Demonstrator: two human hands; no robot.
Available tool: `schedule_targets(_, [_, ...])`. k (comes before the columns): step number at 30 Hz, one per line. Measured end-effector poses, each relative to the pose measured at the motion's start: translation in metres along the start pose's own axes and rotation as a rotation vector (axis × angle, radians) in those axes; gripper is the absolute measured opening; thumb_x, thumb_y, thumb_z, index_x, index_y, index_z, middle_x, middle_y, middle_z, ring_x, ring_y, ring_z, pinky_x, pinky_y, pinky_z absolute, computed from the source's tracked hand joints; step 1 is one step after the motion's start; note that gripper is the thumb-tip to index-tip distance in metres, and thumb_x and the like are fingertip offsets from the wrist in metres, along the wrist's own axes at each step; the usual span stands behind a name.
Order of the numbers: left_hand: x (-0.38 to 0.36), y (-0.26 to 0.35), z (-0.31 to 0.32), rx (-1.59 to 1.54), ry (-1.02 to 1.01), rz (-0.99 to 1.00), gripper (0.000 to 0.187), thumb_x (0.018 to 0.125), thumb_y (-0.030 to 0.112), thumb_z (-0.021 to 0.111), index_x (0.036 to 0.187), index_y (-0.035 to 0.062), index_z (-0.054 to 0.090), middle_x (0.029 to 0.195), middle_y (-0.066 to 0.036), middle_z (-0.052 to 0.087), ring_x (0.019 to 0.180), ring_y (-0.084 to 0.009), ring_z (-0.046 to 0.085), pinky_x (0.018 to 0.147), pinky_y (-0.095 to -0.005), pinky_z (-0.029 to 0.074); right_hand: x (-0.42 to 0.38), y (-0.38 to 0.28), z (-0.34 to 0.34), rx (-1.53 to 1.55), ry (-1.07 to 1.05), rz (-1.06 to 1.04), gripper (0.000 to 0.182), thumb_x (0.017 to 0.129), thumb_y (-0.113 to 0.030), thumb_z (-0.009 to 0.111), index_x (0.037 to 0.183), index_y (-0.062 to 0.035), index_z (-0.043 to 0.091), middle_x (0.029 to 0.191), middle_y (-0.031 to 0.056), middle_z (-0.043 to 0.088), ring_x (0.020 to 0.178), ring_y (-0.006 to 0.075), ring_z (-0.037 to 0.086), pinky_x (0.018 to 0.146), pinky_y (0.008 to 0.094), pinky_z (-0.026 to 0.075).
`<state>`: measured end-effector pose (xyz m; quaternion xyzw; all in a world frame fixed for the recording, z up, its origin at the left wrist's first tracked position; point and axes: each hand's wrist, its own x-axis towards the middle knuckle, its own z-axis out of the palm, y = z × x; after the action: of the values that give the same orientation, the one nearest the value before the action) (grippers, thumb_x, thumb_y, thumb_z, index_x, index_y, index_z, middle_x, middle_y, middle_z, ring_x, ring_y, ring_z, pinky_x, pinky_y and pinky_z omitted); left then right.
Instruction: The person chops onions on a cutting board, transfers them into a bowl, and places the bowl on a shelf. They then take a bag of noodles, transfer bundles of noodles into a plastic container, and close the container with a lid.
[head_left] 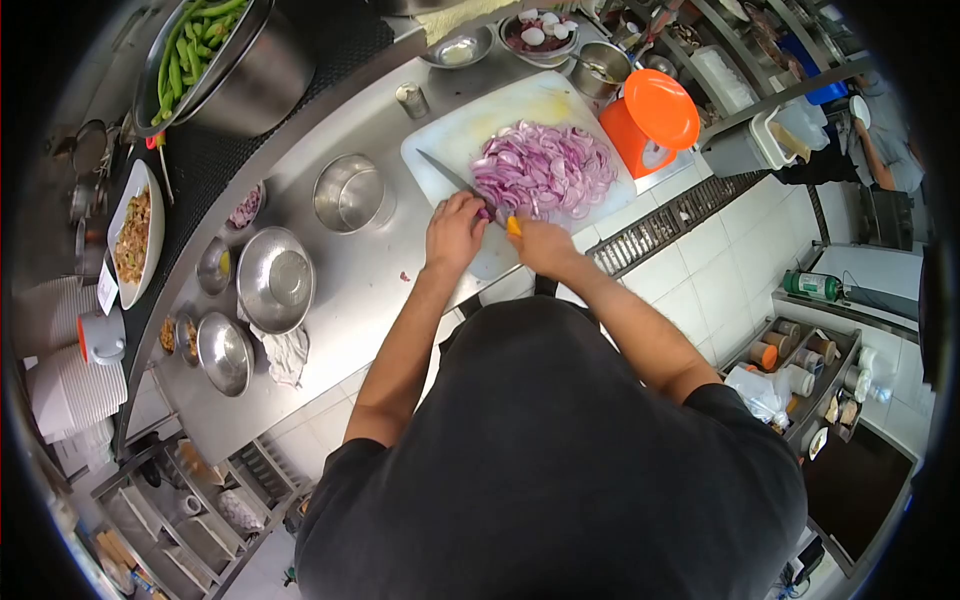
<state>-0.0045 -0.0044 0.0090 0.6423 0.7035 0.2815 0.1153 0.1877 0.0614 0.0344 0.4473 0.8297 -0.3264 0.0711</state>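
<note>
On the white cutting board lies a large heap of sliced red onion. My right hand is closed around the yellow handle of a knife, whose blade points to the upper left across the board. At the board's near edge, my left hand has its fingers curled on a small piece of red onion, right beside the blade.
An orange scale stands right of the board. Steel bowls and a steel pot sit to the left, with a cloth. A metal shaker is behind. Another person stands at the far right.
</note>
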Motion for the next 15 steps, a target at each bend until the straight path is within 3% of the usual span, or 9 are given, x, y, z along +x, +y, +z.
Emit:
schedule_targets(1, [0.002,-0.001,-0.001,0.021,0.029,0.064,0.029,0.086,0.016,0.08,0.11,0.0082,0.067,0.113,-0.01,0.069,0.112,-0.0324,0.065,0.092,-0.043,0.055,-0.002,0.007,0.002,0.004,0.005,0.007,0.048,0.104,-0.036,0.058,0.132,0.0028,0.054,0.103,0.0256,0.074,0.099,0.044,0.072,0.085,0.0537,0.056])
schedule_targets(4, [0.01,0.001,-0.006,0.077,-0.159,-0.045,0.028,0.088,0.018,0.079,0.108,0.0053,0.065,0.11,-0.014,0.07,0.105,-0.0351,0.068,0.092,-0.0456,0.055,-0.005,0.021,0.0,-0.004,0.009,0.028,0.05,0.104,-0.039,0.059,0.132,0.0011,0.053,0.101,0.0265,0.073,0.098,0.0456,0.071,0.085,0.0555,0.055])
schedule_targets(7, [0.015,0.007,-0.006,0.037,-0.265,-0.303,0.034,0.089,0.021,0.078,0.112,0.0037,0.06,0.101,-0.016,0.073,0.093,-0.0383,0.071,0.084,-0.048,0.057,-0.008,0.021,-0.004,-0.022,-0.003,0.043,0.046,0.103,-0.037,0.06,0.129,0.0006,0.054,0.101,0.0266,0.073,0.099,0.0455,0.071,0.085,0.056,0.055])
schedule_targets(10, [0.011,0.01,0.008,-0.186,-0.192,-0.439,0.043,0.09,0.021,0.078,0.121,0.003,0.055,0.094,-0.017,0.074,0.085,-0.0386,0.073,0.079,-0.0483,0.058,-0.007,0.016,-0.001,-0.008,0.006,0.024,0.042,0.103,-0.035,0.06,0.125,0.001,0.055,0.099,0.0258,0.074,0.097,0.045,0.072,0.084,0.0553,0.055])
schedule_targets(13, [0.005,0.011,0.027,-0.355,-0.131,-0.467,0.049,0.09,0.018,0.079,0.127,0.0018,0.051,0.089,-0.015,0.075,0.082,-0.03,0.075,0.074,-0.0413,0.059,-0.004,0.007,0.002,0.012,0.01,0.005,0.04,0.103,-0.032,0.06,0.122,0.0027,0.056,0.099,0.0246,0.075,0.096,0.0435,0.073,0.083,0.0533,0.056])
schedule_targets(15, [0.004,0.009,0.03,-0.38,-0.149,-0.492,0.049,0.089,0.015,0.078,0.128,0.002,0.051,0.092,-0.016,0.075,0.086,-0.0325,0.075,0.079,-0.0434,0.059,-0.002,0.002,-0.002,-0.007,0.01,0.007,0.04,0.103,-0.032,0.06,0.122,0.0034,0.056,0.098,0.0241,0.075,0.095,0.0429,0.073,0.083,0.053,0.057])
